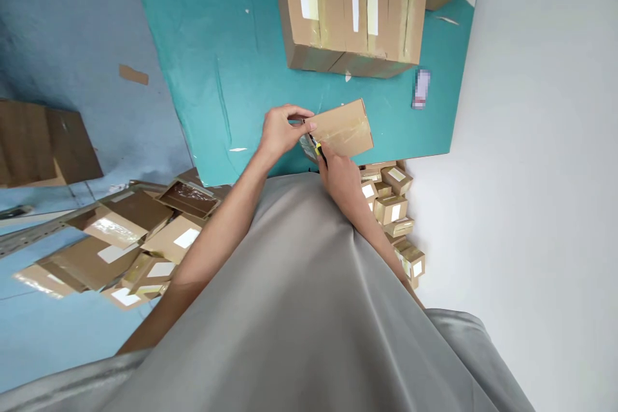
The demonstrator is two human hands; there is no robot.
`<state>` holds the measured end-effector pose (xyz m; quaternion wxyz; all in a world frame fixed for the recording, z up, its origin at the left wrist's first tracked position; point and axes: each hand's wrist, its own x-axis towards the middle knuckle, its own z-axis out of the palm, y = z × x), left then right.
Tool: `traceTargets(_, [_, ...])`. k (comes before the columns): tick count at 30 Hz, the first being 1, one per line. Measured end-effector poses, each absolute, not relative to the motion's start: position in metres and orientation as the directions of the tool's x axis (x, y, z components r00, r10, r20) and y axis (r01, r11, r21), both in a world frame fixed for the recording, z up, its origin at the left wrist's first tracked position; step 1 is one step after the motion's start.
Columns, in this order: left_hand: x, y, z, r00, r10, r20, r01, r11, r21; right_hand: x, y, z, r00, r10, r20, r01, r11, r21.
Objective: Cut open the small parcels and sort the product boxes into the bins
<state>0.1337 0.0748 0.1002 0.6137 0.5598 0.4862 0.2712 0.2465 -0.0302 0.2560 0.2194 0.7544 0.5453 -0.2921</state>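
A small taped cardboard box [344,129] lies tilted at the near edge of the green table. My left hand [284,129] pinches the left end of this box, thumb on top and fingers behind the edge. In my right hand [342,175] is a yellow and black utility knife [318,149], its tip at the box's left edge by my left thumb. Clear tape shows along the box's top and left end. Whether the blade is in the cardboard or the tape is too small to tell.
Several larger taped boxes [352,13] stand together at the table's back. A blurred-out phone-sized item [421,89] lies on the green table [212,77] at right. Opened cartons [120,225] are heaped on the floor at left. Small labelled boxes [392,209] are stacked below the table at right, beside a white wall [531,141].
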Motion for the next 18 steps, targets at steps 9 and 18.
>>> traceTargets(9, [0.138,0.063,0.11,0.31,0.905,-0.293,0.246,0.221,0.944,0.244,-0.04,0.271,0.246,0.601,-0.76,0.954,-0.287,0.081])
traceTargets(18, [0.145,0.06,0.113,0.255,0.926,-0.277,0.275,0.205,0.939,0.245,-0.039,0.275,0.236,0.603,-0.762,0.957,-0.278,0.077])
